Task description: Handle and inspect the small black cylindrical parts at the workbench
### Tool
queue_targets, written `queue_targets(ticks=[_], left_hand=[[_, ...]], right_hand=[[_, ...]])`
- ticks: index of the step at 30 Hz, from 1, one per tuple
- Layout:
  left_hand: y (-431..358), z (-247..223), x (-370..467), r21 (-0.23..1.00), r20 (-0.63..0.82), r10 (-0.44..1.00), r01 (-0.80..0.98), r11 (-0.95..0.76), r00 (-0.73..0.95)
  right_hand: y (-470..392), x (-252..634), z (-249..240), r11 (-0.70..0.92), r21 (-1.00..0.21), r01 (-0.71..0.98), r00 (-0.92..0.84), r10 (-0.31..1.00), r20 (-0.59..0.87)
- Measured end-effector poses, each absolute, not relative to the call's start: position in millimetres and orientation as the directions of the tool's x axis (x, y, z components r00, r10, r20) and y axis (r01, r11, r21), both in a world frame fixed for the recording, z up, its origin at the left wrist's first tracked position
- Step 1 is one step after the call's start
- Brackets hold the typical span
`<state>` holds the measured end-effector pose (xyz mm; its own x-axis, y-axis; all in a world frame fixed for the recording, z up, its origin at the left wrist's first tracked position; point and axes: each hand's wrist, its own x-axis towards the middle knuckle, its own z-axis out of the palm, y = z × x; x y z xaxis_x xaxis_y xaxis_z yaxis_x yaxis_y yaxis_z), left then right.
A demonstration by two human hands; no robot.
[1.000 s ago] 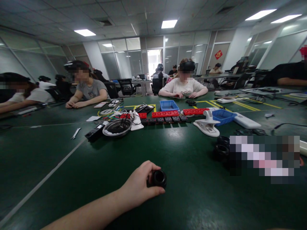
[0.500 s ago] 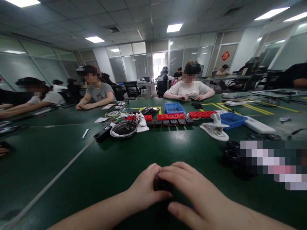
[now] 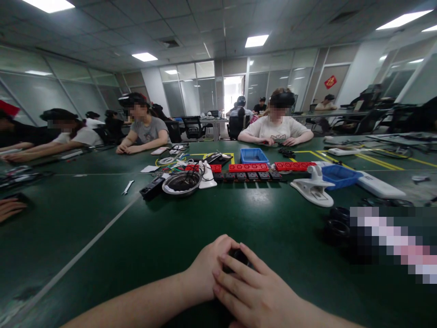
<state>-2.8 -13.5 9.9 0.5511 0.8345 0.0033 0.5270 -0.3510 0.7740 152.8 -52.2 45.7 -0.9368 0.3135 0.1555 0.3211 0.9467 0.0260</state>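
Note:
My left hand [image 3: 207, 265] is curled around a small dark rounded object [image 3: 241, 256] low in the middle of the view. Over its near side lies my right hand [image 3: 261, 288], fingertips against the object and against my left fingers. Only a black, slightly shiny upper part shows between the hands; the rest is hidden, so its kind cannot be made out. Both hands are just above the green table [image 3: 164, 232].
Ahead lie a metal bowl [image 3: 182, 183], a black device [image 3: 152, 188], red socket strips [image 3: 249, 167], blue trays [image 3: 254, 156] and a white clamp stand [image 3: 313, 187]. A wrench [image 3: 128, 187] lies left, black rings [image 3: 337, 228] right. Several people sit around the table.
My right hand has swung inward and its fingers now lie across the dark object and my left hand. My left hand has stayed around the object. The view has shifted slightly left.

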Motion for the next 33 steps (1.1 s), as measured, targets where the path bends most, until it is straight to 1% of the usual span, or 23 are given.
queue_targets(ticks=[3, 5, 7, 11, 12, 14, 15, 17, 20, 23, 26, 30, 33], left_hand=[[-15, 8, -5, 0.760, 0.086, 0.816, 0.492, -0.425, 0.572], [-16, 8, -5, 0.756, 0.114, 0.806, 0.476, -0.450, 0.581], [-17, 9, -5, 0.760, 0.108, 0.809, 0.477, -0.442, 0.577], [-16, 14, -5, 0.769, 0.050, 0.818, 0.500, -0.398, 0.573], [-15, 15, -5, 0.770, 0.040, 0.818, 0.504, -0.391, 0.573], [-14, 16, -6, 0.775, 0.029, 0.821, 0.506, -0.378, 0.570], [-14, 17, -6, 0.779, 0.024, 0.823, 0.506, -0.371, 0.568], [-14, 17, -6, 0.784, 0.016, 0.826, 0.505, -0.360, 0.564], [-15, 17, -5, 0.789, 0.010, 0.825, 0.502, -0.353, 0.565], [-15, 17, -6, 0.787, 0.014, 0.821, 0.500, -0.361, 0.571], [-14, 16, -7, 0.783, 0.020, 0.816, 0.499, -0.372, 0.577], [-13, 16, -7, 0.766, 0.031, 0.813, 0.509, -0.394, 0.582], [-15, 17, -6, 0.755, 0.069, 0.799, 0.492, -0.433, 0.597]], right_hand=[[-55, 154, 27, 0.934, 0.053, 0.353, -0.869, 0.306, 0.390], [-57, 156, 21, 0.927, 0.015, 0.374, -0.794, 0.312, 0.523], [-55, 162, 25, 0.912, -0.074, 0.404, -0.724, 0.368, 0.583], [-34, 180, 32, 0.794, -0.329, 0.512, -0.547, 0.596, 0.588], [-27, 185, 29, 0.735, -0.410, 0.540, -0.479, 0.669, 0.569], [-13, 191, 20, 0.564, -0.578, 0.590, -0.324, 0.821, 0.470], [-8, 193, 15, 0.489, -0.638, 0.595, -0.266, 0.869, 0.417], [-2, 193, 5, 0.386, -0.705, 0.595, -0.208, 0.921, 0.329], [-3, 189, -1, 0.338, -0.718, 0.608, -0.248, 0.940, 0.233], [-7, 185, 2, 0.352, -0.713, 0.607, -0.332, 0.927, 0.175], [-7, 187, 8, 0.353, -0.739, 0.574, -0.396, 0.910, 0.127], [-7, 190, 19, 0.337, -0.743, 0.579, -0.554, 0.831, -0.055], [-9, 190, 26, 0.390, -0.694, 0.605, -0.629, 0.769, -0.115]])
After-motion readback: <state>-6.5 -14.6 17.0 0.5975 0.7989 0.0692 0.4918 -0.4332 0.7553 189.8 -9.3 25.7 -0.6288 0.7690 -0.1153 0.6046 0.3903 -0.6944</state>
